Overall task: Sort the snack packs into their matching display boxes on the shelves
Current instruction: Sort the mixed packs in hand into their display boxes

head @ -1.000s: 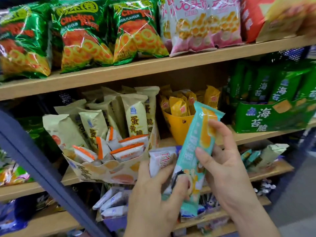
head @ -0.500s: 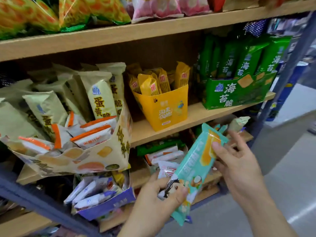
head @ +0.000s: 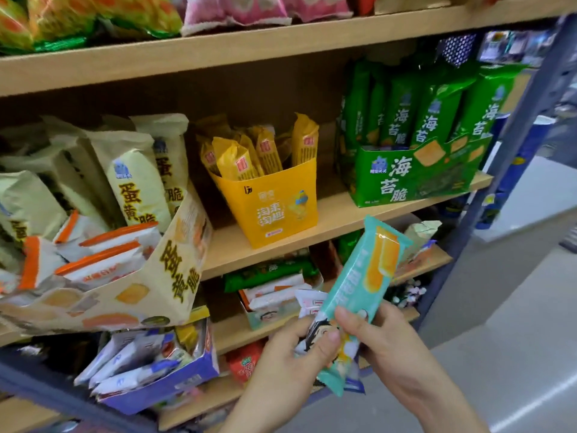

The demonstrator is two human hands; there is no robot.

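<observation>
A long teal snack pack [head: 362, 289] with an orange picture stands tilted in front of the shelves. My left hand [head: 281, 379] pinches its lower end together with a white pack [head: 309, 304] behind it. My right hand [head: 384, 342] grips the teal pack at its lower middle. On the middle shelf stand a cream display box [head: 150, 295] holding cream and orange-striped packs, a yellow box [head: 274, 207] of yellow packs and a green box [head: 415, 179] of green packs. A purple box [head: 175, 385] of white packs sits lower left.
Large green and pink snack bags [head: 249, 10] line the top shelf. A teal box [head: 268, 314] with white packs and a green pack sits on the lower shelf behind my hands. A dark metal upright [head: 512, 145] bounds the shelves at right; grey floor lies beyond.
The view has dropped and swung right along the shelves. My right hand slid from the teal pack's upper part down to its lower middle, next to my left hand.
</observation>
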